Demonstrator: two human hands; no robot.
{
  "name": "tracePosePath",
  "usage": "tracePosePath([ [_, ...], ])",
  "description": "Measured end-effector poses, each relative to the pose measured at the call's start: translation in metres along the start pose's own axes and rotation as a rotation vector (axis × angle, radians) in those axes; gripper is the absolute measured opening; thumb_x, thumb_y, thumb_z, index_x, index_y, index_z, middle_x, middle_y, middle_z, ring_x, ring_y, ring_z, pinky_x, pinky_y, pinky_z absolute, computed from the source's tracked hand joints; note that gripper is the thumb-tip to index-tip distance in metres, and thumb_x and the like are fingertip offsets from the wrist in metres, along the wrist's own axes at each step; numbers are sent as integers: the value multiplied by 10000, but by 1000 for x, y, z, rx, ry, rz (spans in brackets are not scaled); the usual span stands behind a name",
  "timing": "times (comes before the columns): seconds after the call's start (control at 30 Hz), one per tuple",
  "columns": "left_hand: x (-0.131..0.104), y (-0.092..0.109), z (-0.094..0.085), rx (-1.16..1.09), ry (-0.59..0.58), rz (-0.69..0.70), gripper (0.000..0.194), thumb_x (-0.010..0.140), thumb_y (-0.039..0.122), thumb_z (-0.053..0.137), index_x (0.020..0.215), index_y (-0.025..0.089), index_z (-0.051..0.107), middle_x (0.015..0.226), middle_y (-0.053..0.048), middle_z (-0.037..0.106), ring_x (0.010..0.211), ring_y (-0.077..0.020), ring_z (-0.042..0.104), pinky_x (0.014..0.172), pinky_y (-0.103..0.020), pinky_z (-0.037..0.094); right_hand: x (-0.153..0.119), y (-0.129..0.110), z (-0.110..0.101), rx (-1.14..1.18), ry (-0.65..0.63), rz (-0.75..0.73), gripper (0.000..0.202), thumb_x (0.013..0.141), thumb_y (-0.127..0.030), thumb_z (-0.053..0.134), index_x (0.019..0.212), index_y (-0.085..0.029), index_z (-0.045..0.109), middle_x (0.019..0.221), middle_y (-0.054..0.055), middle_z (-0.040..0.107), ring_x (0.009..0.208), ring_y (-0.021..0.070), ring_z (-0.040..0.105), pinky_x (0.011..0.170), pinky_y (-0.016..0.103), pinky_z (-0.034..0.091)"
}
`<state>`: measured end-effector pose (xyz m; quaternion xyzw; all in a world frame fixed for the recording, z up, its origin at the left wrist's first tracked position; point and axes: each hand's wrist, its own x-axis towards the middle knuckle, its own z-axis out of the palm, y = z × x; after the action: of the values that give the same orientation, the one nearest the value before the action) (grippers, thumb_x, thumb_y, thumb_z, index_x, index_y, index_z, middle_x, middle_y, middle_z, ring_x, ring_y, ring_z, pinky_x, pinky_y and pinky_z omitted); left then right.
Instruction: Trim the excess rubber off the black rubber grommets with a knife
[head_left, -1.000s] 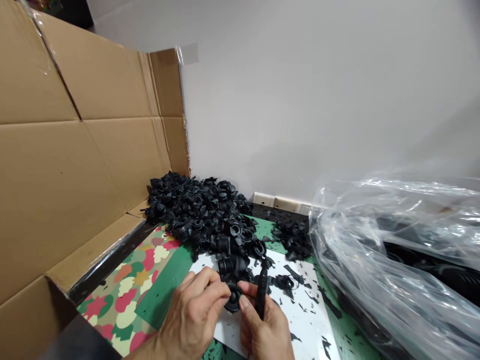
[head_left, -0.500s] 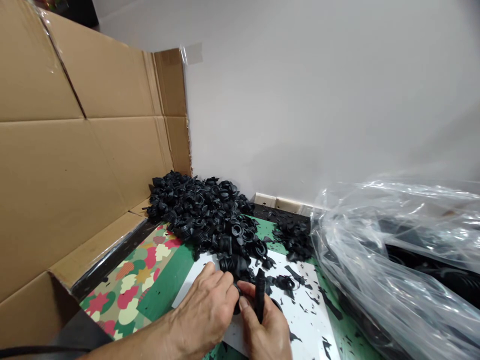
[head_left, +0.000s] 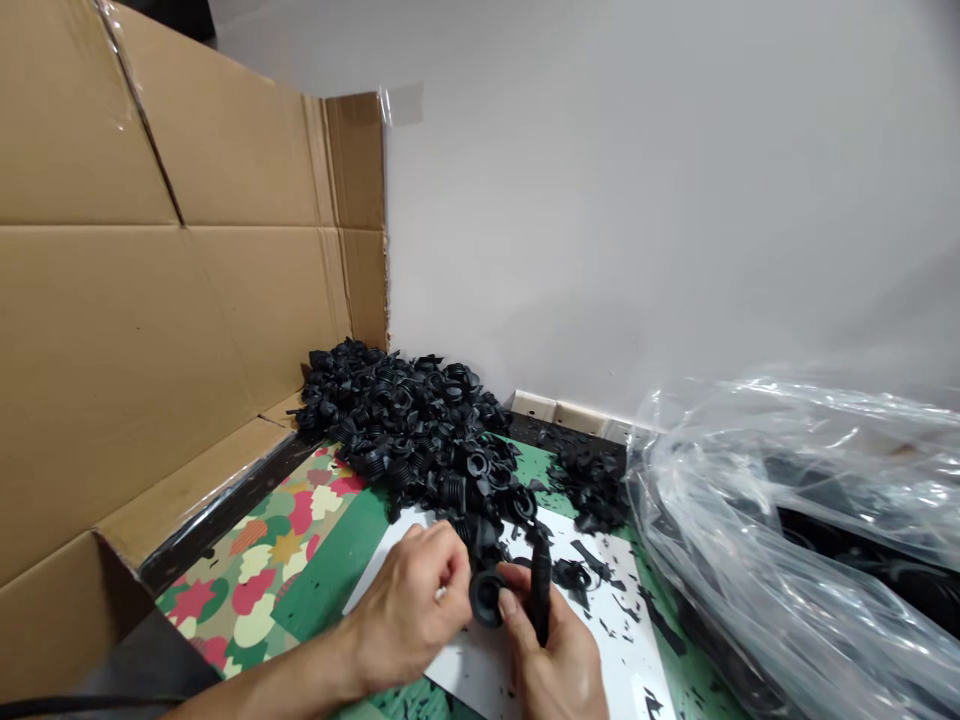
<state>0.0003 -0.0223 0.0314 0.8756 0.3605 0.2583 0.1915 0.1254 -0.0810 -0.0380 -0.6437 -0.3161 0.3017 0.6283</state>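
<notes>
My right hand (head_left: 559,645) pinches a round black rubber part (head_left: 487,598), whose ring-shaped opening faces up. A long dark ribbed piece (head_left: 540,590) stands between the fingers of the same hand. Close to the left side of the round part, my left hand (head_left: 416,600) is curled with its fingers together; whether anything small is inside cannot be made out. Beneath both hands lies a white sheet (head_left: 480,672) strewn with black scraps. A large heap of black ribbed rubber parts (head_left: 405,410) rises just beyond the hands.
Cardboard panels (head_left: 247,300) stand on the left, against a pale wall (head_left: 637,200). On the right lies a clear plastic bag (head_left: 720,500) with black items inside. A smaller pile of black scraps (head_left: 596,485) sits behind the sheet, beside a patterned sheet (head_left: 262,560) and green surface (head_left: 330,570).
My left hand has drawn slightly away from the round part and turned, fingers curled. The round part now shows its opening, and my right hand has shifted a little right.
</notes>
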Motion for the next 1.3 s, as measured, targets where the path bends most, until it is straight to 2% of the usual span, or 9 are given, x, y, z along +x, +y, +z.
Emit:
tracePosePath([
  [0.1,4,-4,-15,-297,1,-243,219,846,262,364,631,224,373,575,46,408,546,-131,386,509,-236,328,2,1,-2,73,-13,102,298,648,-430,692,789,-168,714,720,72,728,705,260,670,642,341,518],
  [0.27,-2,-18,-16,-363,-25,-453,342,831,378,383,534,229,302,515,64,294,498,-113,284,453,-232,252,1,8,1,250,-50,229,337,596,-451,767,772,-168,714,557,28,653,532,213,617,454,279,443],
  [0.33,-7,-21,-12,-397,-15,-500,295,818,366,427,567,217,379,506,68,332,487,-111,318,453,-225,260,1,10,2,283,-65,252,349,589,-460,774,764,-165,709,539,22,639,492,194,595,416,258,411],
  [0.43,-12,-16,-10,-493,11,-493,88,787,272,474,761,198,514,531,71,419,503,-119,402,481,-216,313,1,9,3,290,-71,262,364,580,-461,774,771,-158,708,579,39,658,534,204,613,405,247,402],
  [0.5,-13,-9,-10,-495,42,-438,82,781,235,491,822,197,551,593,55,478,536,-122,447,513,-218,351,0,7,4,285,-60,255,366,574,-460,772,771,-158,710,624,54,680,592,223,633,430,257,427],
  [0.63,-16,8,-6,-309,77,-288,89,791,250,566,752,192,621,746,1,572,593,-129,503,567,-234,392,-3,4,6,271,-37,206,352,565,-447,773,757,-159,712,651,53,692,610,222,632,506,288,476],
  [0.73,-15,14,-1,-175,54,-270,118,797,215,566,735,190,663,731,-16,625,579,-141,524,566,-245,388,-4,4,7,282,-50,187,371,601,-462,750,816,-160,718,602,36,665,548,199,602,466,276,455],
  [1.0,1,16,2,-394,-133,-572,134,731,261,566,650,178,634,480,50,516,410,-123,487,421,-213,330,-7,2,4,278,-61,132,370,675,-465,694,899,-172,722,565,9,616,436,142,510,369,230,358],
  [1.3,3,14,15,-501,-120,-655,112,678,161,502,679,170,614,387,66,530,351,-96,431,387,-185,274,0,2,2,370,-48,214,469,582,-524,774,866,-160,692,555,7,613,469,162,551,397,241,384],
])
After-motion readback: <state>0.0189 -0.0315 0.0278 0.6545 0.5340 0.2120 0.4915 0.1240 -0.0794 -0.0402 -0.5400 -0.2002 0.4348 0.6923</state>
